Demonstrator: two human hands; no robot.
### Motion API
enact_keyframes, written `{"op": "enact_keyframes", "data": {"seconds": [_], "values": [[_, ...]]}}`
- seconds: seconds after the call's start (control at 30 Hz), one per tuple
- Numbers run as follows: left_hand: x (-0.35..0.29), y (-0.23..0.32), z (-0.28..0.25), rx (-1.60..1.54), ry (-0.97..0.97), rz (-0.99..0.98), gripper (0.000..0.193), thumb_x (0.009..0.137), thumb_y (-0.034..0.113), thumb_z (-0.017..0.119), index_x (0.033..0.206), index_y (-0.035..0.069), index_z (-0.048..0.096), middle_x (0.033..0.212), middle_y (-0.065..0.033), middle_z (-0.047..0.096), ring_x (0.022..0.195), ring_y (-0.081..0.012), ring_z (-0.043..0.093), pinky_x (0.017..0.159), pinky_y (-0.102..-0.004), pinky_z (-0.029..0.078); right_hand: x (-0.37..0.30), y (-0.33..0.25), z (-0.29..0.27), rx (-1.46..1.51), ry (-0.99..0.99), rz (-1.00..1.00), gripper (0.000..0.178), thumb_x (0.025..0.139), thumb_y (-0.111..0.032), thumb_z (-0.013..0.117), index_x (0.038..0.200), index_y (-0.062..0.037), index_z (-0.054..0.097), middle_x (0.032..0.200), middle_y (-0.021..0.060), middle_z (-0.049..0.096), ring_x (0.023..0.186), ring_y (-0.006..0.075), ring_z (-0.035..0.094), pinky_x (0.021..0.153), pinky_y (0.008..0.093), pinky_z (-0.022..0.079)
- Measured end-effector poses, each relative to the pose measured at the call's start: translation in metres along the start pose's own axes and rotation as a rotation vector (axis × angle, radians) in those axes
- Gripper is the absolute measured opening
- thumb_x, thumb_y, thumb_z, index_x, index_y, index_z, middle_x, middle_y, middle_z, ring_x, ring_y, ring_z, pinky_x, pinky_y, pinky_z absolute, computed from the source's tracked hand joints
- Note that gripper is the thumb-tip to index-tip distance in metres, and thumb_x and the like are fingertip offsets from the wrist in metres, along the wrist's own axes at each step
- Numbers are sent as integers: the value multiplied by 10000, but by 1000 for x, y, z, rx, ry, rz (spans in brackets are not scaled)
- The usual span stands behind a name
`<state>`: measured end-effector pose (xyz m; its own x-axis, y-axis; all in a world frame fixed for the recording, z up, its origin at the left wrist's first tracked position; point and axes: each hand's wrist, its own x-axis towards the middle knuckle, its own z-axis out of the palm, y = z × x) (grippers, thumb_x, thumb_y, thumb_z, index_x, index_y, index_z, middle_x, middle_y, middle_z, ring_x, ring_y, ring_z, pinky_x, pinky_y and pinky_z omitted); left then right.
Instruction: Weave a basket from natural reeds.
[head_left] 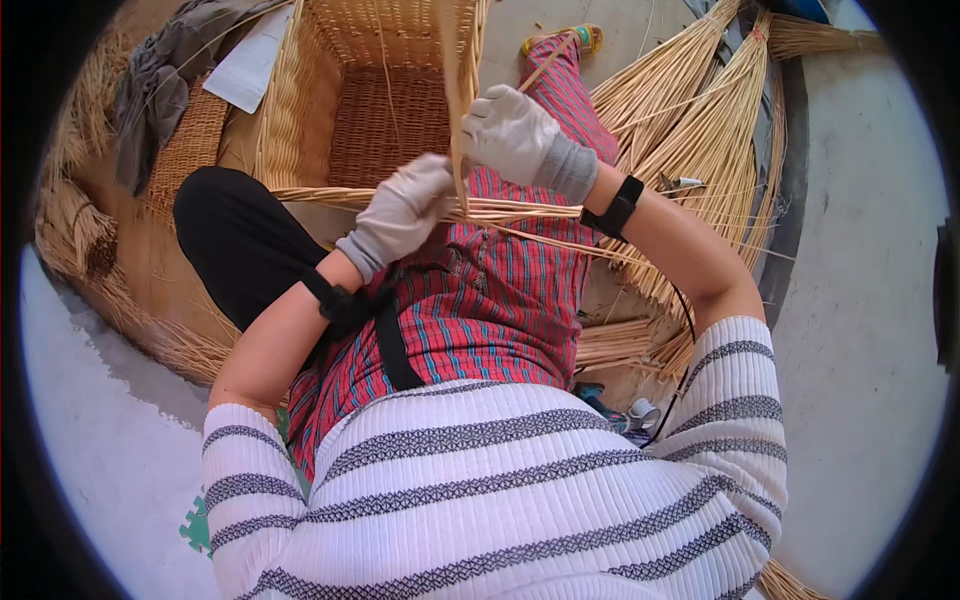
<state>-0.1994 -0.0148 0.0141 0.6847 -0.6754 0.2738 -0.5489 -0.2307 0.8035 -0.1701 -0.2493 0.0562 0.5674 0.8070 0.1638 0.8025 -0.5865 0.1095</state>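
Note:
A large rectangular wicker basket (300, 100) stands in front of me, its woven inside facing up. At its near right corner, both my hands wear pale work gloves. My left hand (405, 210) is curled at the near rim; its fingertips are blurred and what they grip is hidden. Slightly higher and to the right, my right hand (515, 135) is closed on a thin wicker rod (550, 68), which slants up and right from it. A blurred pale strip (452, 90) rises between the hands. Several long rods (540, 222) stick out rightward from the corner across my lap.
Loose bundles of wicker rods (700, 130) lie fanned out at the right, with more bundles (75, 230) at the left. A woven panel (190, 140), grey cloth (150, 100) and white paper sheet (250, 62) lie left of the basket. My black-clad knee (235, 240) is beside it.

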Motion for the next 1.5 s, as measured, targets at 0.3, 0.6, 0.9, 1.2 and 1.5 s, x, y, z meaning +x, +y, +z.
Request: {"op": "enact_keyframes", "data": {"seconds": [0.3,0.6,0.9,1.2,1.5], "values": [[22,14,3,-1367,282,-764,356,1116,372,545,1168,33,638,928,-13,597,783,-121,577,716,-252,489,34,38,-23,-188,308,-204,137,848,-275,673,973,-217,667,987,-11,658,1083,175,646,1128,386,435],[3,21,-5,-1322,553,-723,368,1111,363,557,832,124,532,581,63,299,438,-75,217,416,-259,225,75,54,-6,-215,353,102,318,903,-265,687,1221,-250,705,1291,48,690,1304,231,614,1128,461,473],[-11,10,-6,-1547,739,-665,479,1096,514,498,831,119,559,532,65,240,413,-92,210,400,-271,232,111,46,10,287,-465,227,330,994,-213,636,1317,-255,684,1136,51,768,1023,322,749,805,446,609],[-16,-4,-3,-1713,838,-724,467,1084,526,500,866,120,576,539,62,248,409,-94,229,389,-279,257,117,45,32,722,-823,410,493,1009,-349,677,1483,-228,612,985,80,791,820,232,753,719,386,602],[-18,-13,2,-1750,869,-781,465,1115,499,446,940,95,596,543,61,253,406,-94,244,371,-275,280,104,35,50,651,-689,302,353,1008,-327,649,1325,-184,713,926,88,766,838,255,743,762,416,575]]}}
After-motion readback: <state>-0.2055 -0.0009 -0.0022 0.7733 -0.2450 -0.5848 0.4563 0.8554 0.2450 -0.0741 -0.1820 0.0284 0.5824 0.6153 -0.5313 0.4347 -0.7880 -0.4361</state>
